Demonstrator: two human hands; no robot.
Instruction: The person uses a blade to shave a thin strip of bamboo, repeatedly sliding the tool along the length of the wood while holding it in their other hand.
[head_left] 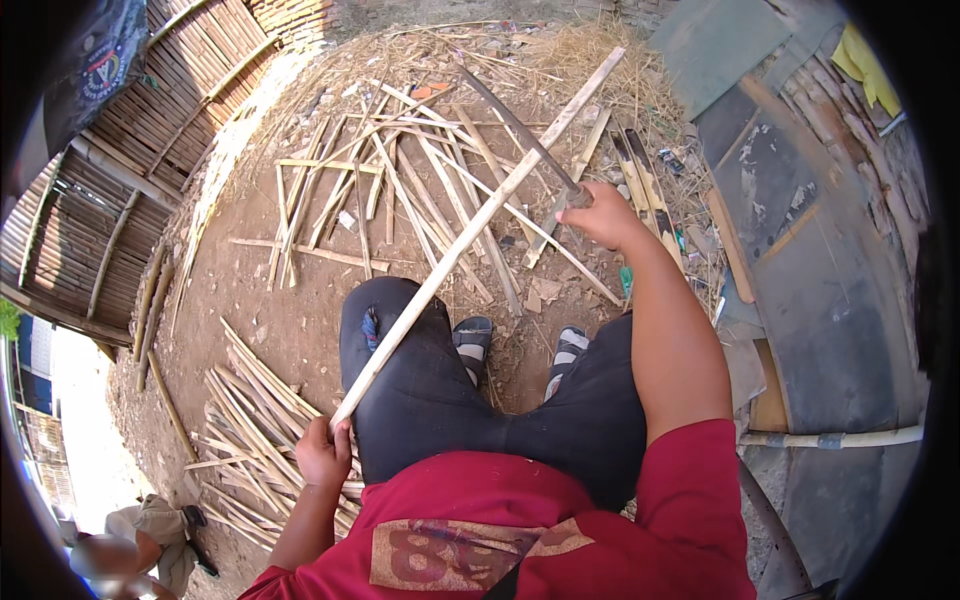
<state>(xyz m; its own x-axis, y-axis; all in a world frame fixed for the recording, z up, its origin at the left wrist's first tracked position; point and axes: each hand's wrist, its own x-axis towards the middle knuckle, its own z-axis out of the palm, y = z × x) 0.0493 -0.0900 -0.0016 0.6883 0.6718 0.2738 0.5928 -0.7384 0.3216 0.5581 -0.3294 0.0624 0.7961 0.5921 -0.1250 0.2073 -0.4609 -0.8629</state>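
Observation:
My left hand (324,457) is closed around the near end of a long, pale bamboo strip (450,258), beside my left thigh. The strip slants up and away to the right, passing over my left knee. In my right hand (608,216) is the handle of a machete (512,122), held out in front of my right knee. Its long dark blade points away and to the left, crossing the strip near the strip's upper part. Whether blade and strip touch I cannot tell.
Many split strips (400,190) lie scattered on the dirt ahead. Another pile of strips (250,400) sits at my left. Dark boards (810,260) lean along the right, and a woven bamboo wall (190,90) stands at the left. Another person (165,535) is at the lower left.

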